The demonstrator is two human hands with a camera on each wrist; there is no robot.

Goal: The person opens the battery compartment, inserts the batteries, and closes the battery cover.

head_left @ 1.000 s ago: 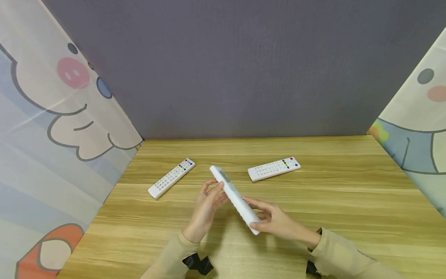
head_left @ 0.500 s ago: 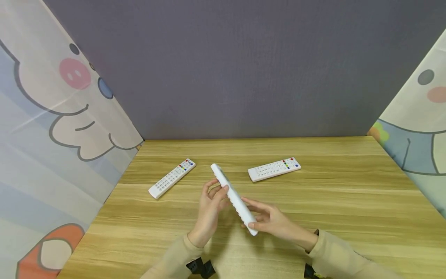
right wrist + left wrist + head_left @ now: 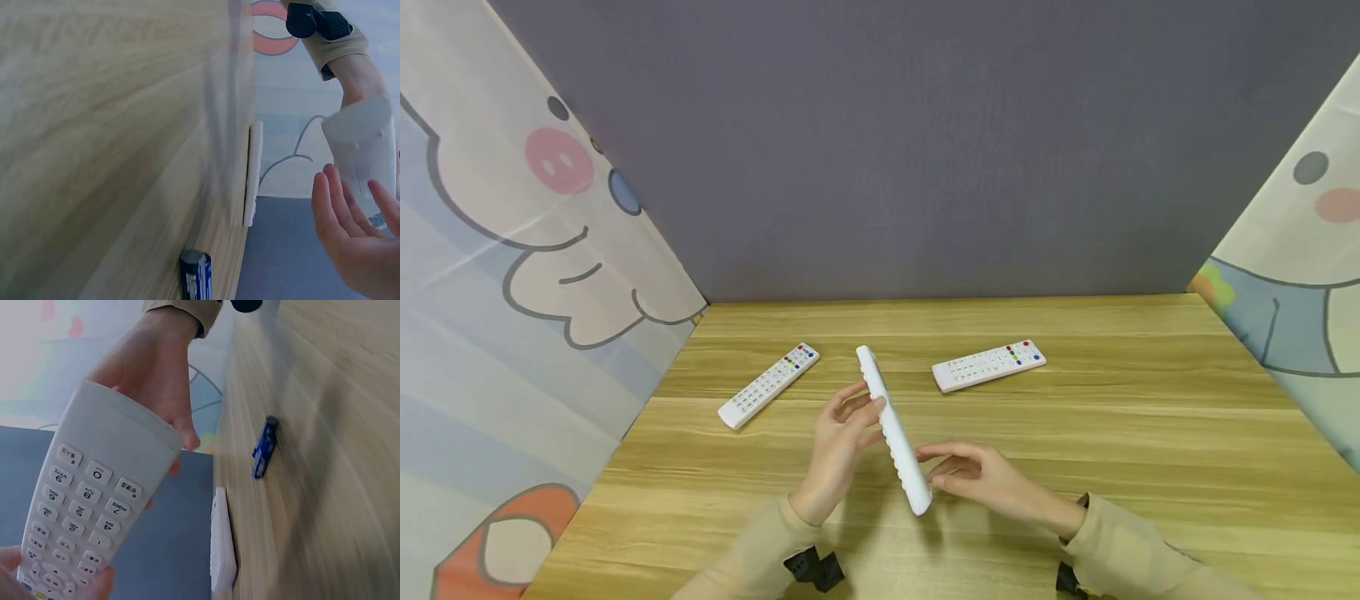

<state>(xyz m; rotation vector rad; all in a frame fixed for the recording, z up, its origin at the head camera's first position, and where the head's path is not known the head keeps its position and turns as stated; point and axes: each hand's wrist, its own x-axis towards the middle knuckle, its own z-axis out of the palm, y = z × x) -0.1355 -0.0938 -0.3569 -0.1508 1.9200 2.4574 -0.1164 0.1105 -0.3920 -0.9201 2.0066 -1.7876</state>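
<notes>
A white remote control (image 3: pixel 893 435) is held tilted above the table by my left hand (image 3: pixel 838 450), with the thumb on its near edge. Its keypad (image 3: pixel 81 506) faces the left wrist view; the back of the remote (image 3: pixel 362 150) shows in the right wrist view. My right hand (image 3: pixel 988 479) is beside the remote's lower end, fingers loosely bent. In the right wrist view these fingers (image 3: pixel 325 209) are spread and grip nothing. Whether a fingertip touches the remote, I cannot tell. A blue battery (image 3: pixel 265 447) lies on the table below, hidden in the head view.
Two more white remotes lie keys up on the wooden table (image 3: pixel 1112 417): the left remote (image 3: pixel 767 386) slants and the right remote (image 3: pixel 988 365) lies nearly level. A grey panel (image 3: pixel 925 167) stands behind, with printed cloth (image 3: pixel 467 350) at the sides.
My right hand has released the remote's lower end. That end has swung left and the remote has turned onto its edge, still in my left hand. The other two remotes stay put.
</notes>
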